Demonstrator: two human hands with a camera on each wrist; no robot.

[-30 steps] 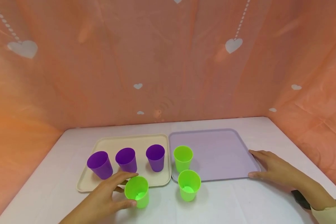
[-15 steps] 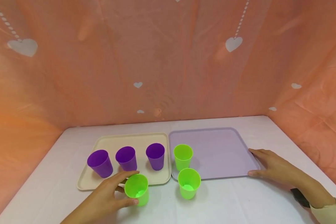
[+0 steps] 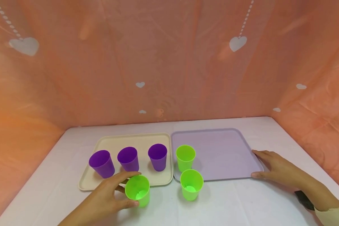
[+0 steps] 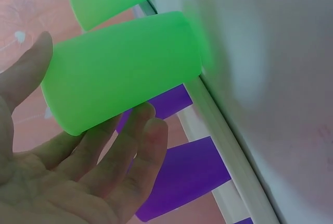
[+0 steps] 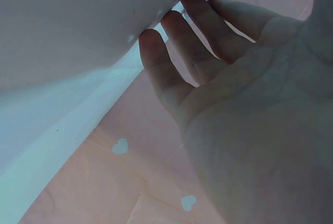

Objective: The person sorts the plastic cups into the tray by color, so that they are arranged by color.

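In the head view my left hand (image 3: 111,196) holds a green cup (image 3: 142,199) at the near left, thumb and fingers on opposite sides. The left wrist view shows the thumb at the rim of this cup (image 4: 125,70) and fingers along its wall. My right hand (image 3: 282,171) rests at the right edge of the lilac tray (image 3: 220,153), fingers spread and fairly straight. A second green cup (image 3: 191,191) stands on the table before that tray. The third green cup (image 3: 185,160) stands upright on its left end.
A cream tray (image 3: 107,141) lies left of the lilac one, edge to edge. On it stand a left purple cup (image 3: 105,168), a middle purple cup (image 3: 131,164) and a right purple cup (image 3: 159,162). Orange cloth walls (image 3: 169,62) with white hearts enclose the white table (image 3: 228,201).
Both hands keep their places, the left at the green cup and the right at the tray edge. The whole view shifts slightly; no cup has changed place.
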